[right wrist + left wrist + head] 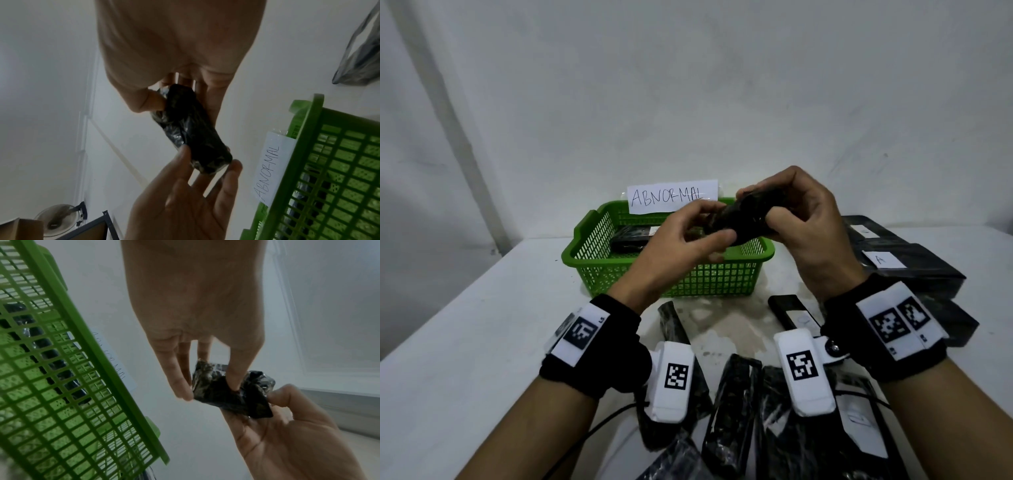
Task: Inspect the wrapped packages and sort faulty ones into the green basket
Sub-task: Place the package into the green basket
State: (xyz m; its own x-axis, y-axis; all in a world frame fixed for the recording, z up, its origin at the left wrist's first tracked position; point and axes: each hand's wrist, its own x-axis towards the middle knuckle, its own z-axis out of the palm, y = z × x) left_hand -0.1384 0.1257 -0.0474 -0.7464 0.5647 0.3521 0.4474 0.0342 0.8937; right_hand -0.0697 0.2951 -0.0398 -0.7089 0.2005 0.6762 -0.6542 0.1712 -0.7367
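Both hands, left hand [690,236] and right hand [803,219], raised above the green basket [599,253], pinch a black wrapped package [743,216] between curled fingers [236,376].

Your left hand [681,236] and right hand [798,219] are raised side by side, forearms angled inward; each pinches one end of the black plastic-wrapped package [743,219] between thumb and curled fingers.

Plain white wall [688,85], white table [465,325], fan [59,219] and cardboard box [20,230] in the room
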